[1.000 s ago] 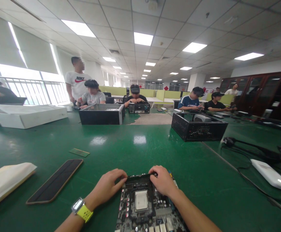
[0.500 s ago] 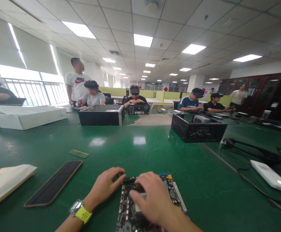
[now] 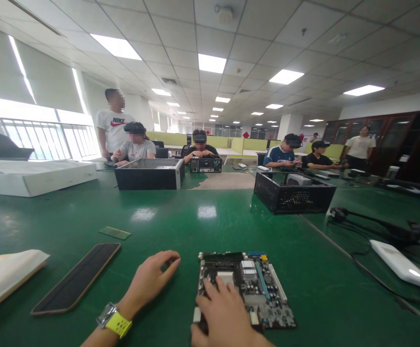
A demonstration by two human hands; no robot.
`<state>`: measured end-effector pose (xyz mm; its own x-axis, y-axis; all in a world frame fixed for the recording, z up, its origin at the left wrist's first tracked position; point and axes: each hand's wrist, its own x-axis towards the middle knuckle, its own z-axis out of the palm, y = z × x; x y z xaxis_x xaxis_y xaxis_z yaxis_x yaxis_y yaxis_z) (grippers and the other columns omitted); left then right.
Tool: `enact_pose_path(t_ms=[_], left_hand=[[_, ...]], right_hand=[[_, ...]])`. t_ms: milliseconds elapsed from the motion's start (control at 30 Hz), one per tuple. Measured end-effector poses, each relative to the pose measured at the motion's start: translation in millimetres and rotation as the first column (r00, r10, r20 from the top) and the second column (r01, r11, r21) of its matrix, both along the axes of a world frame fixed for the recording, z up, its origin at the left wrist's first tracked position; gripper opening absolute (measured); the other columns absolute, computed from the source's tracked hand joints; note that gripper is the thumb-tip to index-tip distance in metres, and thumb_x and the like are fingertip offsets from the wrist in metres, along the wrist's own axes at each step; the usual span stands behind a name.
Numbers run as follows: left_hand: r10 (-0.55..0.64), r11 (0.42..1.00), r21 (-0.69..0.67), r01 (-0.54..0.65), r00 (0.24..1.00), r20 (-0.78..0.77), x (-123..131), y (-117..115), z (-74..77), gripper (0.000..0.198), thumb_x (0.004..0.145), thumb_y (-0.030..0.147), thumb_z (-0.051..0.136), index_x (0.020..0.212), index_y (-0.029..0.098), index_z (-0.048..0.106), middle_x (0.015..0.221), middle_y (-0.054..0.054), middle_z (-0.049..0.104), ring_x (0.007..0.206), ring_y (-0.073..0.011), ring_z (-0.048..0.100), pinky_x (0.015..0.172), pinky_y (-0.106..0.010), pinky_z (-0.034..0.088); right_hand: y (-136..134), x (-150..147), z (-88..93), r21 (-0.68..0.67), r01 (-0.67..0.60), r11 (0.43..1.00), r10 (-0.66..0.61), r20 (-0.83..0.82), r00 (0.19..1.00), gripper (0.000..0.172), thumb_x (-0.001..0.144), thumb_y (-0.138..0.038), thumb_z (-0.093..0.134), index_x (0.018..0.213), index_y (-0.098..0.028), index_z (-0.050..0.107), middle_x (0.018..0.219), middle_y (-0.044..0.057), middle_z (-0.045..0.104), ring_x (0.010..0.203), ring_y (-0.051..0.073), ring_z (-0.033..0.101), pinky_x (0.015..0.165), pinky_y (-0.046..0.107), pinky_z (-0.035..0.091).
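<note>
One motherboard (image 3: 267, 296); case (image 3: 300, 198) (silver box (image 3: 299, 180) inside).

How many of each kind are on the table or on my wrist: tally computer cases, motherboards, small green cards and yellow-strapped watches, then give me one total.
Computer cases: 3
Motherboard: 1
Small green card: 1
Yellow-strapped watch: 1
Total: 6

The green tabletop (image 3: 173, 229), lit by ceiling light panels (image 3: 212, 63) and left-hand windows (image 3: 11, 109), is marked by glare (pale, squarish patches).
</note>
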<state>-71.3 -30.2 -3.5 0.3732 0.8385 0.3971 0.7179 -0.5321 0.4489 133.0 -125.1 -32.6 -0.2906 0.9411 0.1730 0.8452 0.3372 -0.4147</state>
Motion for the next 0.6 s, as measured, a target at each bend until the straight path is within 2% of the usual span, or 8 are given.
enact_pose_path(t_ms=[67,167,267,333,367,433,600], left_hand=[[-0.002,1.000,-0.009,0.002,1.000,0.005,-1.3,0.1,-0.4,0.030,0.087,0.044,0.045,0.092,0.023,0.065,0.088,-0.002,0.069,0.078,-0.0179,0.062,0.074,-0.028,0.048],[-0.005,1.000,-0.021,0.005,1.000,0.007,-1.9,-0.7,-0.2,0.031,0.087,0.044,0.044,0.092,0.023,0.066,0.088,-0.002,0.069,0.078,-0.0180,0.062,0.074,-0.029,0.049],[-0.007,1.000,-0.020,0.007,1.000,-0.001,-0.9,-2.0,0.5,0.031,0.087,0.044,0.044,0.092,0.023,0.066,0.088,-0.003,0.069,0.078,-0.0182,0.063,0.074,-0.029,0.049],[-0.012,1.000,-0.022,0.011,1.000,-0.012,0.1,-2.8,1.2,0.031,0.087,0.044,0.043,0.093,0.024,0.066,0.089,-0.002,0.070,0.078,-0.0183,0.063,0.074,-0.029,0.048],[-0.014,1.000,-0.023,0.014,1.000,-0.017,0.5,-3.2,1.6,0.031,0.088,0.044,0.043,0.093,0.024,0.066,0.089,-0.002,0.070,0.078,-0.0182,0.063,0.073,-0.029,0.048],[-0.019,0.999,-0.026,0.018,1.000,-0.025,1.0,-3.7,2.3,0.030,0.088,0.043,0.043,0.093,0.024,0.066,0.088,-0.002,0.070,0.078,-0.0181,0.063,0.073,-0.029,0.048],[-0.022,0.999,-0.041,0.020,0.999,-0.050,0.5,-4.3,2.1,0.031,0.088,0.043,0.043,0.094,0.024,0.066,0.090,-0.002,0.070,0.080,-0.0184,0.063,0.075,-0.029,0.048]], right_hand=[[15.8,33.0,13.3,0.038,0.103,0.994,-0.104,0.023,0.994,0.039,0.076,-0.039,0.055,0.112,-0.027,0.063,0.134,0.007,0.050,0.125,0.037,0.037,0.104,0.055,0.022],[49.3,96.0,15.4,0.087,0.337,0.937,-0.347,0.146,0.926,0.042,0.080,-0.034,0.046,0.119,-0.025,0.059,0.134,0.007,0.050,0.127,0.034,0.035,0.104,0.053,0.020],[78.2,165.4,4.3,0.097,0.588,0.803,-0.590,0.259,0.764,0.052,0.083,-0.035,0.039,0.133,-0.021,0.047,0.141,0.009,0.042,0.131,0.032,0.029,0.104,0.052,0.022],[88.9,205.7,-5.2,0.107,0.706,0.700,-0.701,0.296,0.649,0.054,0.086,-0.037,0.033,0.137,-0.021,0.040,0.145,0.008,0.036,0.133,0.030,0.026,0.105,0.051,0.020],[91.9,222.0,-9.8,0.100,0.748,0.656,-0.737,0.298,0.607,0.055,0.087,-0.039,0.029,0.139,-0.021,0.037,0.146,0.007,0.033,0.134,0.030,0.025,0.104,0.052,0.022],[94.8,245.4,-17.5,0.080,0.784,0.616,-0.766,0.294,0.572,0.056,0.089,-0.041,0.023,0.141,-0.024,0.034,0.149,0.005,0.029,0.135,0.029,0.022,0.104,0.053,0.022],[97.3,261.3,-25.4,0.056,0.786,0.616,-0.764,0.285,0.578,0.054,0.089,-0.045,0.022,0.139,-0.029,0.036,0.149,0.002,0.027,0.136,0.028,0.021,0.104,0.054,0.022]])
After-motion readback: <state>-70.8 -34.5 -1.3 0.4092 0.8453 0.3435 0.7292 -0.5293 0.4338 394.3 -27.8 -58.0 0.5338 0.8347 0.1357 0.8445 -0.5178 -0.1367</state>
